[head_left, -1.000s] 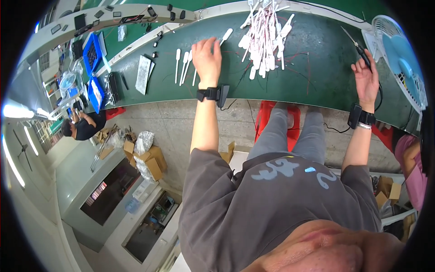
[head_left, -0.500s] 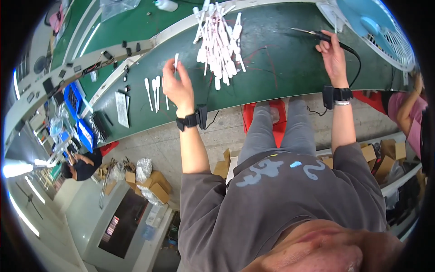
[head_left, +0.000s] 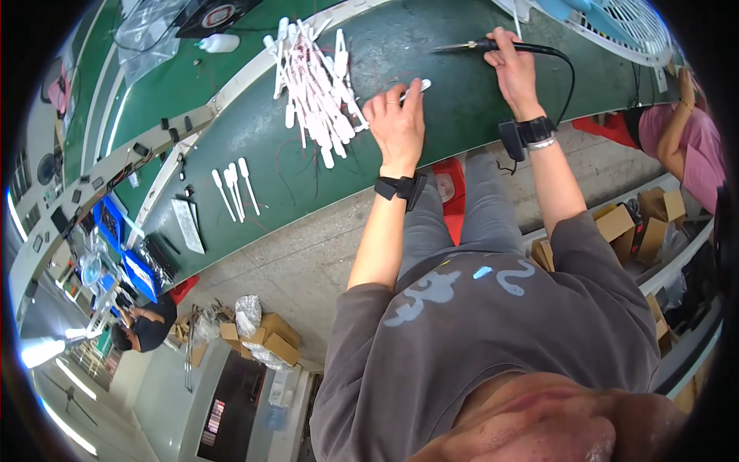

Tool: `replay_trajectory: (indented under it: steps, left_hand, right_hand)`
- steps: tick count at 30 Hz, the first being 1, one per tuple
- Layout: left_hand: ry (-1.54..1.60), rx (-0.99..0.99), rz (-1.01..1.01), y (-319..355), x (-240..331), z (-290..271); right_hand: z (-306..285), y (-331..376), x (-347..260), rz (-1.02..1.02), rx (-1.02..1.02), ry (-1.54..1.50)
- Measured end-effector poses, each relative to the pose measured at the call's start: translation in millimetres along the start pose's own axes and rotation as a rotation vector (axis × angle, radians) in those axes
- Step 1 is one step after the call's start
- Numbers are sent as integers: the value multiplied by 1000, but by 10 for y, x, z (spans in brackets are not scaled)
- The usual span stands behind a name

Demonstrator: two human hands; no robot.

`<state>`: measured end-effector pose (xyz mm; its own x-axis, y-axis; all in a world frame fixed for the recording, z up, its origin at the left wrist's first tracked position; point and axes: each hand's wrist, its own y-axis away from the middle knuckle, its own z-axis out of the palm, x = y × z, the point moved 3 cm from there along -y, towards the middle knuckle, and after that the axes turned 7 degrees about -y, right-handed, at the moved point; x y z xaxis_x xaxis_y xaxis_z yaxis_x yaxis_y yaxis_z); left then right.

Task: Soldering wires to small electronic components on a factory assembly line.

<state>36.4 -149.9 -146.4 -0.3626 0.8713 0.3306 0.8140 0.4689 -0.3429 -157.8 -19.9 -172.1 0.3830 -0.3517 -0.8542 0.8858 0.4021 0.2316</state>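
Note:
My left hand rests on the green work surface and pinches a small white plastic strip at its fingertips. My right hand grips a black soldering iron whose metal tip points left, a little above the strip. A black cable runs from the iron past my wrist. Just left of my left hand lies a pile of several white strips with thin red wires. Both wrists wear black bands.
Three white strips lie in a row further left, by a flat grey card. A white fan stands at the upper right. Blue bins sit at the left. A person in pink works at the right; cardboard boxes lie below.
My left hand moved right, from beside the three laid-out strips to beside the pile, now holding a strip. My right hand brought the soldering iron toward it.

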Motion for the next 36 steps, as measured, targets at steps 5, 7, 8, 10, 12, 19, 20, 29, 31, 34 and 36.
replay_trajectory:
  steps: [5, 7, 8, 10, 12, 19, 20, 29, 31, 34, 36]
  left_hand:
    - [13, 54, -40, 20, 4, 11]
    - [33, 46, -67, 41, -22, 27]
    - [33, 42, -66, 52, -33, 34]
    - [23, 27, -71, 43, -39, 30]
    - [19, 21, -71, 39, -45, 28]
    - [-24, 34, -21, 62, -60, 41]
    - [-24, 35, -20, 62, -61, 41]
    - [-31, 29, -18, 67, -57, 40]
    - [-28, 31, -16, 63, -56, 42]
    - [-30, 29, -18, 68, -58, 37]
    - [-30, 28, -19, 65, -58, 38]
  right_hand:
    - [6, 85, 67, -69, 178, 148]
    - [82, 137, 72, -102, 227, 204]
    - [128, 152, 67, -120, 209, 277]
    - [181, 167, 40, -163, 168, 420]
    - [136, 153, 68, -151, 150, 404]
    - [147, 145, 107, -140, 117, 419]
    - [155, 146, 103, -177, 99, 432]
    - [213, 165, 64, -256, 38, 500]
    - [218, 165, 61, -250, 40, 501]
    - [232, 165, 65, -259, 32, 493]
    - [225, 162, 72, -264, 30, 497]
